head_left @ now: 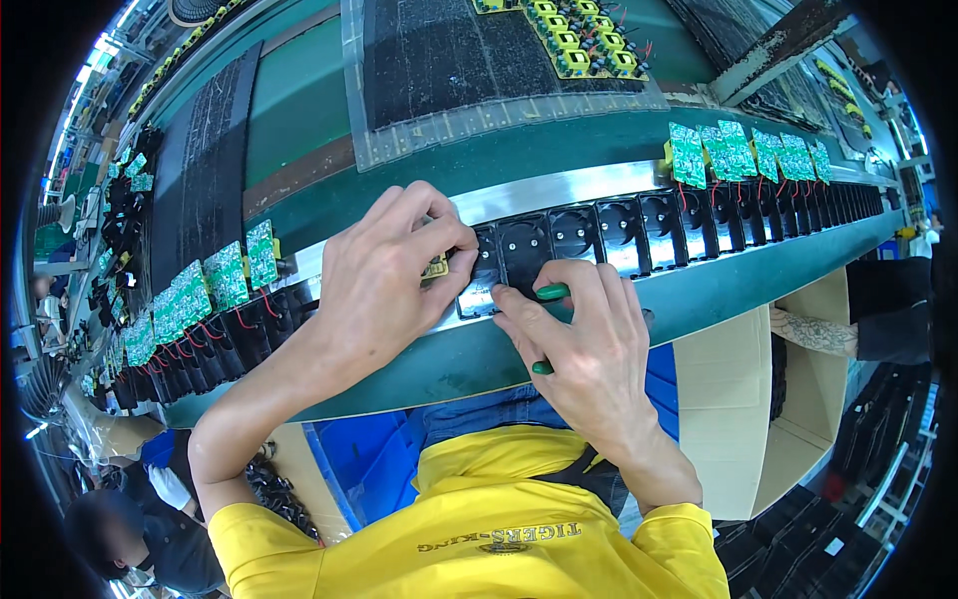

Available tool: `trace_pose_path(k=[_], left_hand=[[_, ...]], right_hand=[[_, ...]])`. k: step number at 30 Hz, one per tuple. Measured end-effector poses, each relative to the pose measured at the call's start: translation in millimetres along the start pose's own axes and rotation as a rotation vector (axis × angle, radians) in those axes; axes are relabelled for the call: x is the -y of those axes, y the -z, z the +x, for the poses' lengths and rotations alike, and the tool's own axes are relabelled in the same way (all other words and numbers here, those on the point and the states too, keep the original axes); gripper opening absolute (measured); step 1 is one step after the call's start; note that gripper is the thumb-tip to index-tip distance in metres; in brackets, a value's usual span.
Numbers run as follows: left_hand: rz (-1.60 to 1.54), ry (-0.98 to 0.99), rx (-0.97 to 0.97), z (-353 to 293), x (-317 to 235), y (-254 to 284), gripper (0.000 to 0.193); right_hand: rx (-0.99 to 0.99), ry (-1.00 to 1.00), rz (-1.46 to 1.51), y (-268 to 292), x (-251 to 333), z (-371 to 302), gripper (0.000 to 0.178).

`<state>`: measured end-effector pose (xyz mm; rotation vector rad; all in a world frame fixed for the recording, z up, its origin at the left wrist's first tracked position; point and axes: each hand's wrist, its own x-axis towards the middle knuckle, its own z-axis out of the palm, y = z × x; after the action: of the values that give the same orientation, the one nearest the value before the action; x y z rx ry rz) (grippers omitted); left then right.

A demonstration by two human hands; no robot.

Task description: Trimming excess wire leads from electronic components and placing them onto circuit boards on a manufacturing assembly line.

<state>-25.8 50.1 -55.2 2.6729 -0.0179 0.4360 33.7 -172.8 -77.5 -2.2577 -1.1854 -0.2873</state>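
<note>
My left hand (384, 270) is closed in a pinch around a small circuit board (435, 268), mostly hidden by the fingers. It hovers over a row of open black plastic casings (525, 246) lined up along the bench edge. My right hand (589, 344) is wrapped around a green-handled hand tool (552, 292); its working end is hidden. The thumb and index finger of that hand touch or nearly touch the near end of a casing just right of my left hand. Round recesses and small metal dots show inside the casings.
Green circuit boards with red wires stand on casings at left (226, 277) and right (736, 150). Yellow-topped component boards (569, 40) lie on a black mat beyond. Below the bench are a cardboard box (723, 429), a blue bin (364, 464) and a co-worker's forearm (813, 332).
</note>
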Motion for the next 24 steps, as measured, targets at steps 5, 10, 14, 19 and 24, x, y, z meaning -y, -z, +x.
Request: trace_pose_path(k=[5,10,14,19,24], left_hand=[[0.052,-0.024,0.015,1.4,-1.6,1.2,0.013],[0.066,-0.035,0.026,2.9,-2.9,2.1,0.015],[0.048,-0.03,0.034,3.4,-3.7,2.7,0.017],[0.046,-0.029,0.044,4.9,-4.5,3.7,0.018],[0.068,-0.052,0.046,6.0,-6.0,1.1,0.017]], right_hand=[[-0.004,0.001,0.0,-0.9,-0.1,-0.5,0.023],[-0.002,0.003,-0.007,0.4,0.5,-0.2,0.023],[-0.004,0.005,-0.014,-0.8,-0.4,-1.2,0.023],[-0.008,0.008,-0.024,-2.5,-1.4,-2.3,0.023],[-0.001,0.013,-0.036,-2.7,-2.7,-2.4,0.023]])
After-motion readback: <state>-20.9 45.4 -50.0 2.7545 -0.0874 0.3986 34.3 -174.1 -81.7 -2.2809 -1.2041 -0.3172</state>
